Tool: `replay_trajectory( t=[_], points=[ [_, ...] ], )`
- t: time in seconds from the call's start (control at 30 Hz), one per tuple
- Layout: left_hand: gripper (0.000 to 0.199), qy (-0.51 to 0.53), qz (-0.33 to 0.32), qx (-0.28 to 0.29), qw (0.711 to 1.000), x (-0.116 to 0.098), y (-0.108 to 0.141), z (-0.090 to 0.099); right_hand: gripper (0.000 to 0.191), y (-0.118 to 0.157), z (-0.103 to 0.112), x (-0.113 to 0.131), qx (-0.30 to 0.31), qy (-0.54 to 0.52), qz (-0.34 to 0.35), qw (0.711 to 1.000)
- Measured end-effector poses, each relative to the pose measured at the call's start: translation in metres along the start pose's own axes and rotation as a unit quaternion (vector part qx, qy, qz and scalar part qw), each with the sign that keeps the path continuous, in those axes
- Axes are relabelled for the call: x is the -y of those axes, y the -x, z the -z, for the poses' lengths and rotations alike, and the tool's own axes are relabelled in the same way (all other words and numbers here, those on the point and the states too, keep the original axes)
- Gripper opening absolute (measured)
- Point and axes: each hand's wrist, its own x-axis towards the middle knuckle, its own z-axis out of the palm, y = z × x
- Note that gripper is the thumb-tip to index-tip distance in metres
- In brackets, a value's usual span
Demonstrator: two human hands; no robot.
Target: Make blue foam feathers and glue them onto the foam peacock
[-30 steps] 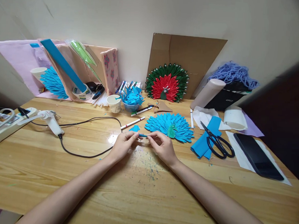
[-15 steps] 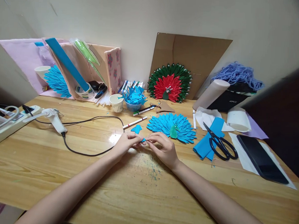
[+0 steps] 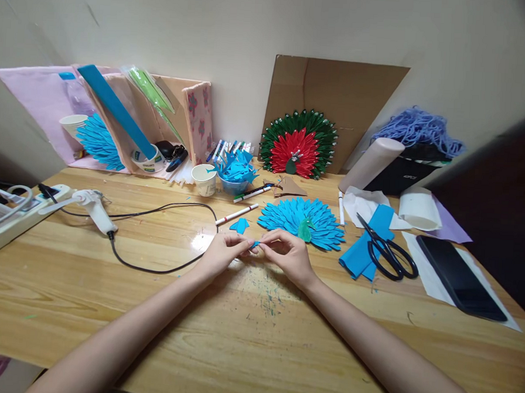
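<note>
Between my two hands, over the middle of the table, is a small blue paper piece (image 3: pixel 255 244). My left hand (image 3: pixel 225 252) pinches its left end with thumb and fingers. Thumb and fingertips of my right hand (image 3: pixel 288 256) close on its right end. Just beyond my left hand lie a few loose blue pieces (image 3: pixel 240 225) cut to points. A blue peacock (image 3: pixel 283 218) made of layered petals, with a green body (image 3: pixel 305 230), lies flat beyond my right hand. Past them stands a clear tub of blue cut pieces (image 3: pixel 234 186).
Black scissors (image 3: pixel 389 253) rest on folded blue sheets (image 3: pixel 360 257), left of a phone (image 3: pixel 460 277). A glue gun (image 3: pixel 97 211) with a looping cord lies at left near a power strip (image 3: pixel 23 222). Markers (image 3: pixel 237 214), a paper cup (image 3: pixel 203 180) and a red-green peacock (image 3: pixel 298 145) are farther back.
My right hand's fingers have shifted slightly on the blue piece, and its fingers arch a little higher. My left hand stays nearly still.
</note>
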Motion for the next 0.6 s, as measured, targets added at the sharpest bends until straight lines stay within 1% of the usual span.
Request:
replay_trajectory(
  t=[0.17,0.27,0.33,0.43,0.5,0.6],
  points=[
    [0.028,-0.034,-0.013,-0.007,0.999,0.0005,0.0001,-0.0004,0.007,-0.0006,0.0001,-0.0003,-0.007,-0.027,-0.033,0.999],
    [0.028,-0.090,-0.058,-0.022,0.994,0.0044,0.0015,-0.0004,0.008,-0.0006,0.0001,-0.0011,-0.006,-0.032,-0.046,0.998],
    [0.027,-0.138,-0.093,-0.035,0.985,0.0067,0.0031,-0.0004,0.010,-0.0005,-0.0001,-0.0010,-0.006,-0.032,-0.055,0.998],
    [0.024,-0.209,-0.143,-0.039,0.967,0.0077,0.0057,0.0001,0.013,-0.0006,-0.0006,0.0005,-0.005,-0.032,-0.064,0.997],
    [0.021,-0.256,-0.182,-0.037,0.949,0.0069,0.0067,0.0007,0.015,-0.0006,-0.0011,0.0019,-0.002,-0.035,-0.068,0.997],
    [0.018,-0.341,-0.246,-0.053,0.906,0.0052,0.0065,0.0021,0.015,-0.0004,-0.0022,0.0034,0.001,-0.044,-0.071,0.997]
  ],
)
